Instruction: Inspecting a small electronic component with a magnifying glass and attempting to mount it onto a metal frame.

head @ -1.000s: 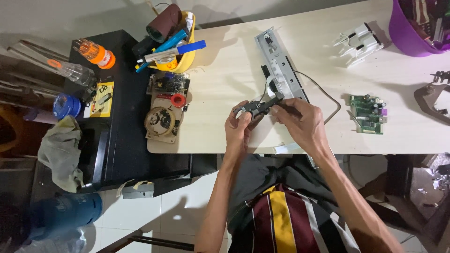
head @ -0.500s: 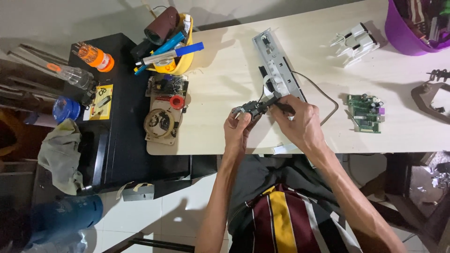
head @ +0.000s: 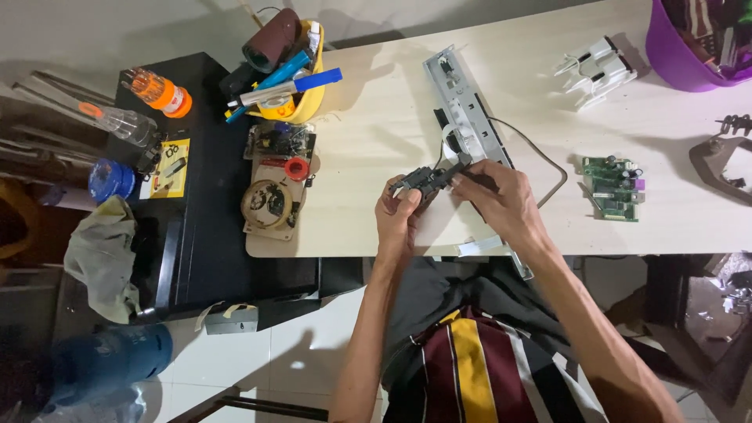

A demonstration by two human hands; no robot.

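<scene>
We hold a small black mechanical part [head: 419, 178] between both hands, just above the front edge of the pale tabletop [head: 368, 133]. Our left hand [head: 398, 211] pinches its left end, thumb and fingers closed on it. Our right hand [head: 501, 200] closes on its right end, fingertips pressed to the part. A white flat cable [head: 448, 145] loops up from beside the part.

Directly behind the hands lies a long grey metal rail [head: 468, 117], running from the far edge toward the front edge, with a dark cord [head: 544, 160] curving off its right side. To the right sits a green circuit board [head: 611, 186], and further back a white plastic bracket [head: 595, 69]. A purple tub [head: 689, 66] fills the far right corner. At the left end stands a yellow cup [head: 301, 98] crowded with tools, and in front of it a board with a copper coil [head: 268, 202].
</scene>
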